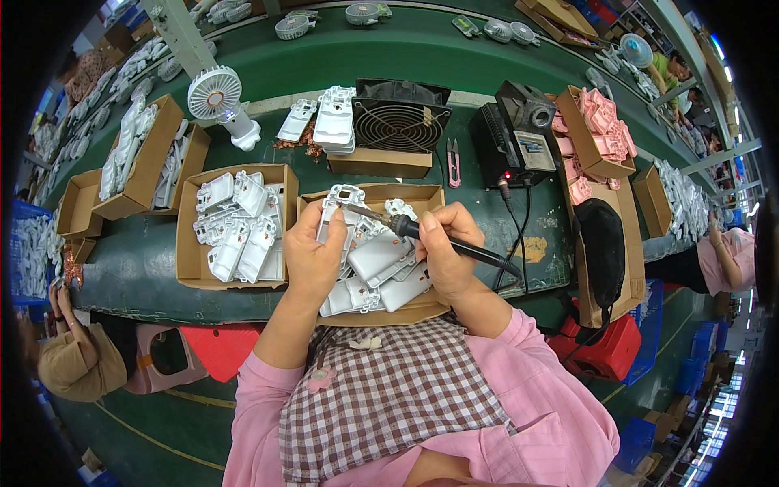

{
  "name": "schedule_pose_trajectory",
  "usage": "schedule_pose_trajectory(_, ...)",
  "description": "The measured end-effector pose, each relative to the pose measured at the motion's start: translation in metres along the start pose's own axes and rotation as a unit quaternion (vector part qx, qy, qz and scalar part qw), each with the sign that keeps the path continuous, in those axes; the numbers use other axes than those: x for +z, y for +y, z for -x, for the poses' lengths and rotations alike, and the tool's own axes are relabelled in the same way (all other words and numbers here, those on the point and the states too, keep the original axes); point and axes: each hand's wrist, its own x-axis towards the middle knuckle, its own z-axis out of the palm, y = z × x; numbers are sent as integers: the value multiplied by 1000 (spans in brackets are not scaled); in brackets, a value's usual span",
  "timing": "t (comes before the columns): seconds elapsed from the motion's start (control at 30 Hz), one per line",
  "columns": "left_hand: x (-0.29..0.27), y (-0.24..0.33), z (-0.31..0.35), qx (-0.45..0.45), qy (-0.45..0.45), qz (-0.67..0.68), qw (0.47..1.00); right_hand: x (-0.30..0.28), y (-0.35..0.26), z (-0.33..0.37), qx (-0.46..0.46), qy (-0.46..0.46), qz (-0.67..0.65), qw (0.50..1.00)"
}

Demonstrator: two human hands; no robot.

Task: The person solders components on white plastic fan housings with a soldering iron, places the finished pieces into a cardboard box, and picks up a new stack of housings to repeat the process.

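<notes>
Green tabletop (138, 268), mid-frame: left hand (312, 252) grips white shell (341, 199), right hand (442, 243) fingers closed round soldering iron (422, 235); keep tip steady, I'd say.

Bare green bench (138, 264) lies left of the 2 cardboard trays (188, 243). Behind them, a square fan (399, 120), soldering station (519, 134) and its cables (519, 235) block the way.

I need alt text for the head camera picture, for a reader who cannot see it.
A person's right hand holds a soldering iron, its tip on a white plastic part held by the left hand, over a cardboard box of such parts on a green workbench.
</notes>
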Motion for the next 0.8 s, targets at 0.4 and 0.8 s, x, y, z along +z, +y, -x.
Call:
schedule_pose_trajectory(0.4, -16, 24, 12, 59, 23, -147, 987, -5, 3, 3, -4, 53, -102, 993)
schedule_pose_trajectory(0.8, -162, 4, 0, -63, 10, -442, 895, 0, -1, -2, -5, 17, -55, 998)
